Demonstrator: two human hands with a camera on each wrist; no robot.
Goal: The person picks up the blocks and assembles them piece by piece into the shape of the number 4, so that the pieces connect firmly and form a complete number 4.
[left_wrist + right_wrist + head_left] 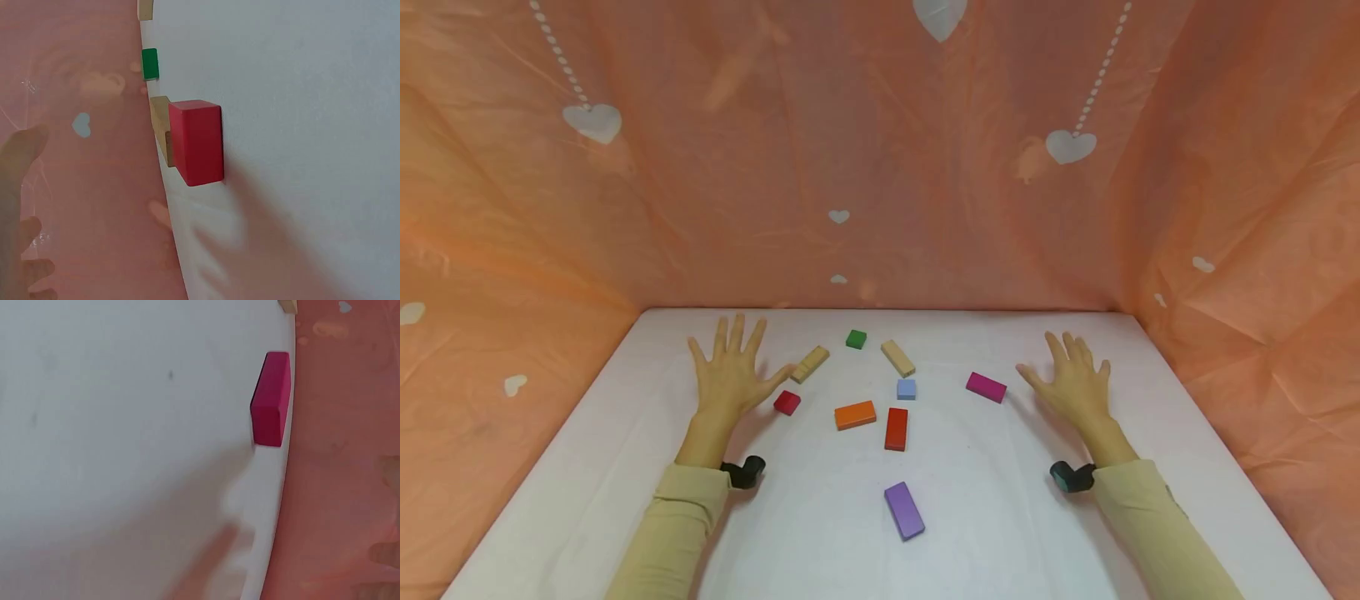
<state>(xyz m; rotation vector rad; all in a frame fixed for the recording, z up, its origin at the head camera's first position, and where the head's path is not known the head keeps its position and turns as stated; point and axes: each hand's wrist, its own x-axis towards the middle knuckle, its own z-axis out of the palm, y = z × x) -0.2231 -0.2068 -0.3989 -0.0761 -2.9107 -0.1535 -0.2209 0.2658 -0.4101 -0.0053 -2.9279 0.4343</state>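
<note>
My left hand (728, 379) has its fingers spread and holds nothing. Its thumb is near a plain wooden block (810, 364) and a small red block (787, 402), which looms large in the left wrist view. On the other side, my right hand (1075, 383) is also empty with fingers extended, just right of a magenta block (986, 387). Between the hands lie an orange block (855, 415), a red oblong block (897, 429), a small light-blue block (906, 389), a second wooden block (898, 358) and a small green block (856, 339). Closer to me is a purple block (904, 511).
A white-covered table (1000, 517) carries all the blocks. Orange cloth (880, 167) with pale hearts surrounds its back and sides. Dark wrist cameras (747, 472) are strapped on both forearms, below rolled tan sleeves (673, 525).
</note>
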